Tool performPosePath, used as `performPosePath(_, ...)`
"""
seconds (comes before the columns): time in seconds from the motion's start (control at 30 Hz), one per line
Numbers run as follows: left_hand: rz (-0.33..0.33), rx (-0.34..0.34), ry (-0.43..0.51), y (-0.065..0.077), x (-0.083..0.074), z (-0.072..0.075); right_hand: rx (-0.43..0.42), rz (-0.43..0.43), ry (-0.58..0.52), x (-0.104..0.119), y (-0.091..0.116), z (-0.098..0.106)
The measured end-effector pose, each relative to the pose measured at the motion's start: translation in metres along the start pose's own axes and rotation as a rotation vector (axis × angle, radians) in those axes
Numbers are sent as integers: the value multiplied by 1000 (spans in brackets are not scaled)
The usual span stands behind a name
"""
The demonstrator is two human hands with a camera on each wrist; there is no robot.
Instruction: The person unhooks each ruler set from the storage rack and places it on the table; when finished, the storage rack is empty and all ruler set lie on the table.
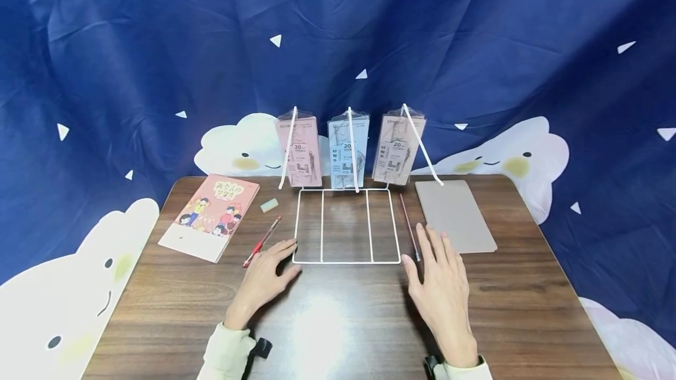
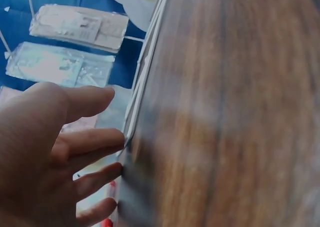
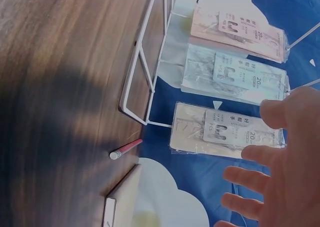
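Note:
A white wire display rack [image 1: 345, 263] stands in the middle of the table. From its prongs hang a pink packet [image 1: 308, 154], a blue packet [image 1: 340, 160] and a beige packet [image 1: 393, 154], each with a printed card under clear film. My left hand [image 1: 264, 277] rests by the rack's front left corner, its fingers loosely spread and holding nothing. Beyond its knuckles lies a red pen [image 1: 259, 246]. On the other side, my right hand [image 1: 440, 289] lies relaxed with fingers extended, nothing in it. A slim red pencil-like stick [image 1: 409, 226] is close to its fingertips.
A pink illustrated book [image 1: 211, 216] lies at the left of the wooden table [image 1: 338, 321]. Between book and rack sits a small pale eraser [image 1: 269, 205]. A grey notebook [image 1: 456, 213] lies at the right. Behind hangs a blue cloth [image 1: 338, 28] with clouds.

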State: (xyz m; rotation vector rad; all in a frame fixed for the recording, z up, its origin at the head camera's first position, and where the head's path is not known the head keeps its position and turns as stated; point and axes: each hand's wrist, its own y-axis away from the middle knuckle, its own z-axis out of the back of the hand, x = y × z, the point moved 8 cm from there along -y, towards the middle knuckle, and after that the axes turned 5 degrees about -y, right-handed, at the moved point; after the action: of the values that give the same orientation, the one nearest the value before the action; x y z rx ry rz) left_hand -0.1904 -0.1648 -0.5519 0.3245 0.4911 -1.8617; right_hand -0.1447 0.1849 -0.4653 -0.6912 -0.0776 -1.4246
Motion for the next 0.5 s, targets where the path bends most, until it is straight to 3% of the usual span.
performPosePath(0.5, -37, -146, 15, -10, 0, 4, 29, -34, -51, -1, -4, 2)
